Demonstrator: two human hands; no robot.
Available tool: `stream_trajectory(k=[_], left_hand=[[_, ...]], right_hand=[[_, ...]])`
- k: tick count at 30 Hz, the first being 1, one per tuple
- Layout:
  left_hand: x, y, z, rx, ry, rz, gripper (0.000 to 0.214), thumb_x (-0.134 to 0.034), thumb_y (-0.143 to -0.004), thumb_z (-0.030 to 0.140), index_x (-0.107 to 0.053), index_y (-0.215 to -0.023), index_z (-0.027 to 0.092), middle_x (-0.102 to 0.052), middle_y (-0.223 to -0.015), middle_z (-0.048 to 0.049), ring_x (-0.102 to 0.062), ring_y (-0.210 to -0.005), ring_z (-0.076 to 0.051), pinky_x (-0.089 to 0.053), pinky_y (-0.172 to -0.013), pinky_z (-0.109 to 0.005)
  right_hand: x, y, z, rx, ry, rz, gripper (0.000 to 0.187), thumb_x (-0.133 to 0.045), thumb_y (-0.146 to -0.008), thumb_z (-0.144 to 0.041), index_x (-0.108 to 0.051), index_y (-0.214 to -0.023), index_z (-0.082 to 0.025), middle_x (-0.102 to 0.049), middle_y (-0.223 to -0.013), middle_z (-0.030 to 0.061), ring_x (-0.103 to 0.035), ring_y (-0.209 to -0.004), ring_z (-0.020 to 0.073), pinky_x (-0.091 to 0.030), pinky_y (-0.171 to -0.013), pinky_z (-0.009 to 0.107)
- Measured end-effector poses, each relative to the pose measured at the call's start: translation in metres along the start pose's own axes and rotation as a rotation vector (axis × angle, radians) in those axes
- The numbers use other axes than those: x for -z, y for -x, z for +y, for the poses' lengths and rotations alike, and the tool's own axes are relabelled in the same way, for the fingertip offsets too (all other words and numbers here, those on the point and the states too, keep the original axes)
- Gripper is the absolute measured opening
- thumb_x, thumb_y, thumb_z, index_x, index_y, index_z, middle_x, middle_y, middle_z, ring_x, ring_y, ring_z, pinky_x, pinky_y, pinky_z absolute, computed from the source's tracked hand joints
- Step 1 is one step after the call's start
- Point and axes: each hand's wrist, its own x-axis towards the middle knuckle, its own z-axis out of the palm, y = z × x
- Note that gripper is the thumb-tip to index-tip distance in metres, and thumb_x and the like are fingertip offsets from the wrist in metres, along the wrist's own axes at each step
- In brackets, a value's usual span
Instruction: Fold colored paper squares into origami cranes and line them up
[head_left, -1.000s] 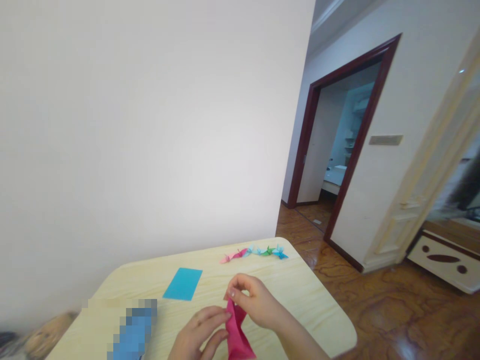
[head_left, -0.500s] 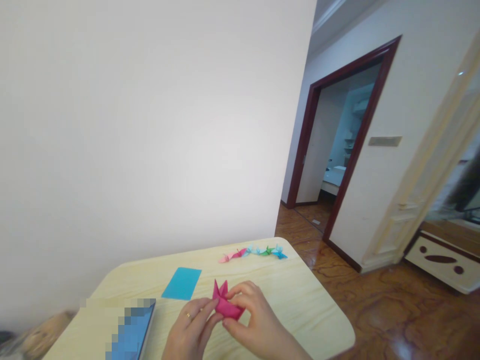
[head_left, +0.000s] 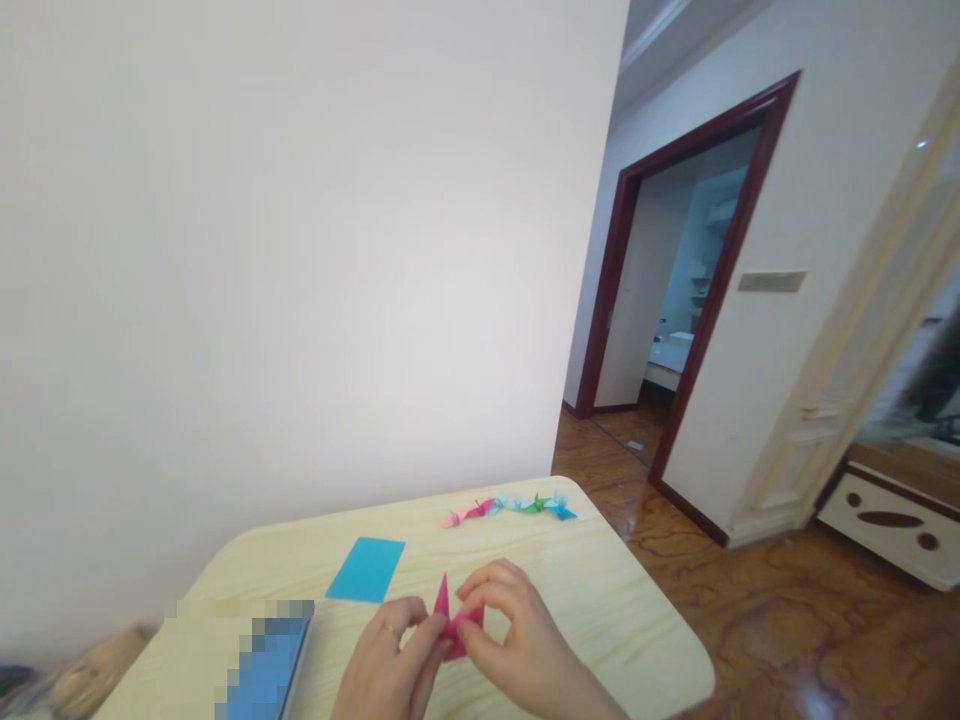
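A small piece of folded magenta paper (head_left: 442,596) is held between both hands above the table. One narrow point of it sticks up, and more of it shows between the fingers. My left hand (head_left: 390,655), with a ring on one finger, pinches its left side. On the right side, my right hand (head_left: 517,625) grips the paper between thumb and fingers. Part of the folded shape is hidden behind the fingertips. Just beyond my left hand, a flat blue paper sheet (head_left: 366,569) lies on the table.
Several small folded paper cranes (head_left: 536,503) stand in a row near the back edge of the pale wooden table (head_left: 600,610). A tablet-like device (head_left: 266,665), partly pixelated, is at the left front. A white wall (head_left: 300,260) rises behind the table.
The folded paper has been turned and reshaped in my fingers: two upright points showed before, one stands up now. My right thumb has moved inward onto the paper.
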Motion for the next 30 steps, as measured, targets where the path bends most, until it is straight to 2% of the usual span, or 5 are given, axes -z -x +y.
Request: stream_trajectory(k=[8,12,17,28,30], left_hand=[[-0.007,0.001,0.001,-0.010,-0.022,0.111,0.026,-0.040,-0.088,0.036,-0.057,-0.095,0.017,-0.059,-0.085,-0.0086,-0.062,-0.076,-0.017,-0.053,-0.064,-0.027],[-0.007,0.002,0.002,0.034,-0.011,0.110,0.018,-0.047,-0.086,0.032,-0.058,-0.091,0.019,-0.059,-0.084,-0.0063,-0.061,-0.075,-0.016,-0.052,-0.065,-0.027],[-0.002,-0.001,0.001,0.055,-0.004,0.130,0.019,-0.043,-0.088,0.031,-0.059,-0.085,0.021,-0.058,-0.080,-0.0047,-0.061,-0.073,-0.016,-0.051,-0.064,-0.026],[-0.002,0.003,-0.002,0.017,-0.078,0.065,0.025,-0.042,-0.088,0.035,-0.060,-0.078,0.022,-0.060,-0.081,-0.0046,-0.061,-0.073,-0.016,-0.051,-0.063,-0.027],[0.001,0.001,-0.001,0.000,-0.105,0.043,0.027,-0.039,-0.089,0.034,-0.060,-0.078,0.022,-0.060,-0.082,-0.0045,-0.062,-0.073,-0.016,-0.051,-0.062,-0.027]], right_hand=[[0.005,-0.003,-0.009,-0.050,-0.028,-0.006,0.013,-0.059,-0.069,-0.007,-0.058,-0.065,-0.019,-0.062,-0.076,0.0005,-0.058,-0.078,0.0152,-0.042,-0.077,0.028],[0.006,-0.003,-0.013,-0.078,-0.049,-0.045,0.013,-0.058,-0.070,-0.007,-0.060,-0.068,-0.019,-0.063,-0.077,0.0007,-0.058,-0.078,0.0150,-0.043,-0.076,0.026],[0.003,-0.002,-0.010,-0.081,0.008,-0.029,0.013,-0.064,-0.066,-0.009,-0.061,-0.072,-0.020,-0.064,-0.079,0.0001,-0.058,-0.081,0.0168,-0.041,-0.079,0.028],[0.004,0.001,-0.005,-0.163,0.002,-0.074,0.010,-0.060,-0.070,-0.010,-0.065,-0.071,-0.019,-0.065,-0.077,0.0022,-0.059,-0.079,0.0179,-0.043,-0.076,0.028],[0.005,0.003,-0.003,-0.182,-0.027,-0.087,0.011,-0.060,-0.071,-0.012,-0.065,-0.077,-0.020,-0.066,-0.077,0.0016,-0.060,-0.078,0.0177,-0.044,-0.076,0.028]])
